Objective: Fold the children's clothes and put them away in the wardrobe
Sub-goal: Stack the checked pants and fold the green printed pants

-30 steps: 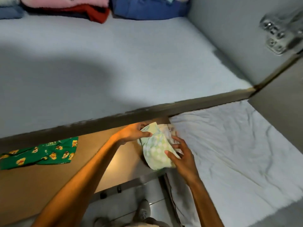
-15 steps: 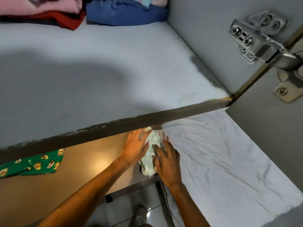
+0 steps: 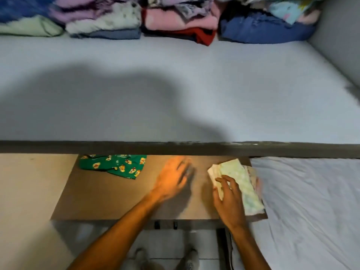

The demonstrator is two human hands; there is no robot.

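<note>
A folded pale green patterned garment (image 3: 245,183) lies at the right end of a brown table (image 3: 109,197). My right hand (image 3: 228,197) rests on its left edge with the fingers spread. My left hand (image 3: 173,178) hovers over the table's middle, blurred, fingers apart and holding nothing. Left of it, a green garment with cartoon prints (image 3: 115,165) lies unfolded near the table's far edge. Above the table runs the grey wardrobe shelf (image 3: 175,98), with a dark front edge (image 3: 175,148).
Stacks of folded clothes (image 3: 181,22) in pink, red, blue, purple and white line the back of the shelf. A wrinkled white sheet (image 3: 311,201) covers the surface right of the table. The wardrobe's side wall (image 3: 342,39) stands at right. My feet (image 3: 187,258) show below.
My left hand has let go of the folded pale green garment and moved left over the table. The garment now lies flat under my right hand. The view has swung left and up.
</note>
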